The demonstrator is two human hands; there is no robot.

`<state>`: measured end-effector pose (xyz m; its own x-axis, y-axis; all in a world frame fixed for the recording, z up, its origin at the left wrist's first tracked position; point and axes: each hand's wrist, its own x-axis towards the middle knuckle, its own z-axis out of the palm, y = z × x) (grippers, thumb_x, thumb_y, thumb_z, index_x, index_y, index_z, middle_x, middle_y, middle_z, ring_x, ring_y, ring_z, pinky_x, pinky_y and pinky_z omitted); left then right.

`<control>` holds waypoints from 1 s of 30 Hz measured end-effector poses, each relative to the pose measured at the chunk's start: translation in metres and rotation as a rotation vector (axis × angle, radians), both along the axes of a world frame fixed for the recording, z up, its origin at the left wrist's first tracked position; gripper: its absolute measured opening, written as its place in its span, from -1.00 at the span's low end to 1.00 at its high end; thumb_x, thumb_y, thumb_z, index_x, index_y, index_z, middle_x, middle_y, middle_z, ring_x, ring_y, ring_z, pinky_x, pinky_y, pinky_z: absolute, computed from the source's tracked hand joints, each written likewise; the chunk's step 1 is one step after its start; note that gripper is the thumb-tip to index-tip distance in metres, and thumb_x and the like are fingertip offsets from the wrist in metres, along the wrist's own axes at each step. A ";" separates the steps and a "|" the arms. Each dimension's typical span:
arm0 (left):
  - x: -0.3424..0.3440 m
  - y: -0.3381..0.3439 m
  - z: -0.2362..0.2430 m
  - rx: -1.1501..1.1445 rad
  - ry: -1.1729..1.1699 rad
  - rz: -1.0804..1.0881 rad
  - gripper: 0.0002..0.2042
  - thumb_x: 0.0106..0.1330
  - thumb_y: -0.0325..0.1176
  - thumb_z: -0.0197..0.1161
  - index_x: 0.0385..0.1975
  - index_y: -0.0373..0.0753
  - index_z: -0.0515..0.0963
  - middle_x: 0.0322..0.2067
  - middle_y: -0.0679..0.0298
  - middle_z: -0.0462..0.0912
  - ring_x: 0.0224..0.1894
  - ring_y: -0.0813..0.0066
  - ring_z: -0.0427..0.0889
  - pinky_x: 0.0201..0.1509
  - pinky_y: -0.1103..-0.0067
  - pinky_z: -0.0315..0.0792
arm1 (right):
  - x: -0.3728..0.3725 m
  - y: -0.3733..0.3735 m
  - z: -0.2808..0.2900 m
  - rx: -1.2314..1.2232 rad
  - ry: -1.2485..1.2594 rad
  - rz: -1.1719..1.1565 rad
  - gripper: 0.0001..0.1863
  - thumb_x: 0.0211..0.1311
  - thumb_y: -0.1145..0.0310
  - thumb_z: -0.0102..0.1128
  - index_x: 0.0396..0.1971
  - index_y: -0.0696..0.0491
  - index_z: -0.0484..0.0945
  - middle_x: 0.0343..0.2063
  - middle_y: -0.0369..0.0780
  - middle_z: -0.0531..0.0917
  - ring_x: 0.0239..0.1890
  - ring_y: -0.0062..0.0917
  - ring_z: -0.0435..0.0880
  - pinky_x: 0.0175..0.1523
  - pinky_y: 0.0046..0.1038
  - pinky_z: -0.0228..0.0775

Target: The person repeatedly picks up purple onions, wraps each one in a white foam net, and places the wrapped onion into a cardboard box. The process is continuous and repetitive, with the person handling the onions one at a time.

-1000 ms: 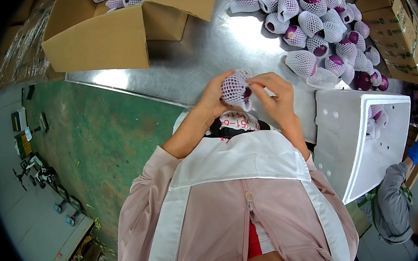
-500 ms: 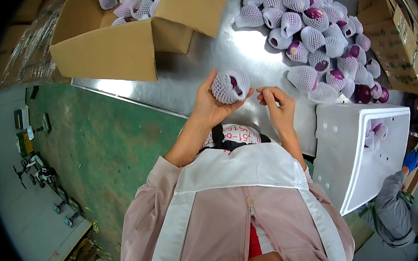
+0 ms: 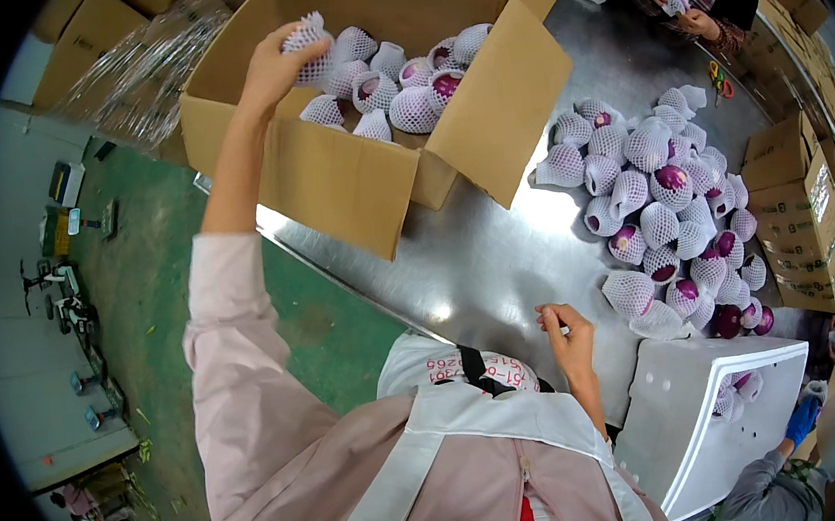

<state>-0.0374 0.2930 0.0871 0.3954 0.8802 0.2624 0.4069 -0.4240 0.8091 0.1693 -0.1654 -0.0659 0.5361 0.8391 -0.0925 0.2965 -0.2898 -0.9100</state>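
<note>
My left hand (image 3: 270,66) reaches over the open cardboard box (image 3: 335,183), closed around a round purple fruit in a white foam net (image 3: 309,48). Several more netted purple fruits (image 3: 413,110) lie in the box below and beside it. Above the metal table's near edge, my right hand (image 3: 572,342) is closed, its fingers curled in, and nothing shows in it. To its right, a large pile of purple fruits in white foam nets (image 3: 671,181) lies on the metal table (image 3: 468,266). A few fruits at the pile's near edge look bare.
A white foam box (image 3: 644,419) holding netted fruits stands at right, near a blue-gloved hand (image 3: 803,419). Across the table another person's hands (image 3: 701,24) hold a netted fruit. Scissors (image 3: 720,81) lie nearby. Stacked cartons (image 3: 795,214) stand at far right.
My left hand has carried the netted fruit from in front of me up and left to the cardboard box. My right hand stays near the table edge, and the view has shifted.
</note>
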 end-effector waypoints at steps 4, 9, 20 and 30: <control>-0.003 0.080 -0.058 0.135 0.787 0.003 -0.49 -0.10 -0.13 0.33 -0.13 -0.27 0.57 -0.13 0.01 0.59 -0.05 0.14 0.56 0.04 0.40 0.40 | -0.001 0.008 -0.006 -0.016 -0.071 0.014 -0.83 0.18 0.41 0.14 -0.44 0.20 0.61 -0.52 -0.13 0.64 -0.54 -0.44 0.62 -0.42 -0.50 0.42; -0.025 0.155 -0.113 -0.062 1.123 -0.164 -0.60 -0.12 -0.17 0.33 -0.28 -0.28 0.62 -0.32 -0.05 0.64 -0.24 0.09 0.65 -0.16 0.36 0.48 | 0.027 0.005 -0.019 -0.084 -0.196 -0.029 -0.83 0.11 0.41 0.20 -0.35 0.19 0.59 -0.44 -0.10 0.62 -0.47 -0.34 0.59 -0.35 -0.45 0.42; 0.058 -0.036 0.006 0.503 0.155 -0.092 -0.66 0.14 -0.47 0.26 -0.04 -0.20 0.51 0.01 0.18 0.48 0.11 0.24 0.42 0.13 0.41 0.35 | 0.170 0.102 -0.023 -0.277 -0.861 -0.326 -0.24 -0.07 0.13 0.34 0.14 0.10 0.26 0.07 0.05 0.36 0.12 -0.10 0.33 0.09 -0.22 0.32; 0.087 -0.245 -0.048 0.074 -0.124 -0.648 -0.72 0.16 -0.58 0.21 -0.10 -0.33 0.47 -0.17 0.11 0.53 -0.15 0.27 0.55 -0.13 0.54 0.48 | 0.165 0.084 -0.015 0.179 -0.426 -0.375 -0.24 -0.27 0.19 0.37 0.06 0.06 0.33 0.00 0.00 0.39 0.02 -0.10 0.41 0.09 -0.22 0.29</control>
